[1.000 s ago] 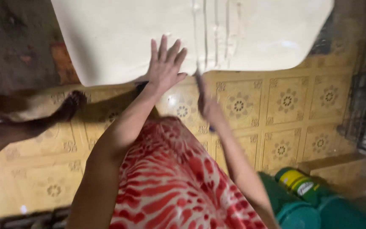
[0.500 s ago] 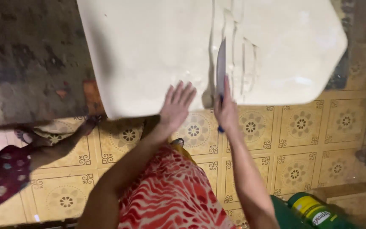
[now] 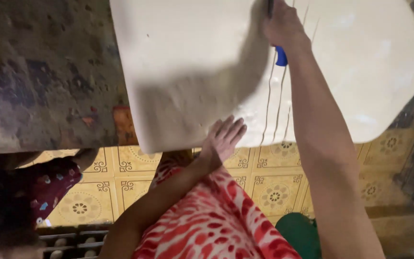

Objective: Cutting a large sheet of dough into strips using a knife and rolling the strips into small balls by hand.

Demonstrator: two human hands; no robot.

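A large flat sheet of pale dough point(image 3: 188, 62) lies on a dark worn table point(image 3: 39, 81) and hangs over its near edge. My left hand point(image 3: 224, 139) rests flat with fingers spread on the dough's near edge. My right hand point(image 3: 283, 26) is stretched out over the far part of the sheet, closed on a knife with a blue handle point(image 3: 281, 56); the blade is mostly out of sight at the top edge. Several long straight cuts point(image 3: 276, 105) run through the dough beside my right arm.
Yellow patterned floor tiles point(image 3: 274, 192) lie below the table. My red and white patterned garment point(image 3: 212, 225) fills the bottom middle. Another person in dark patterned cloth point(image 3: 29, 192) is at the lower left. A green container point(image 3: 300, 232) sits at the bottom right.
My right hand has reached farther out across the dough with the knife. My left hand has stayed on the near edge. The view has shifted closer to the table.
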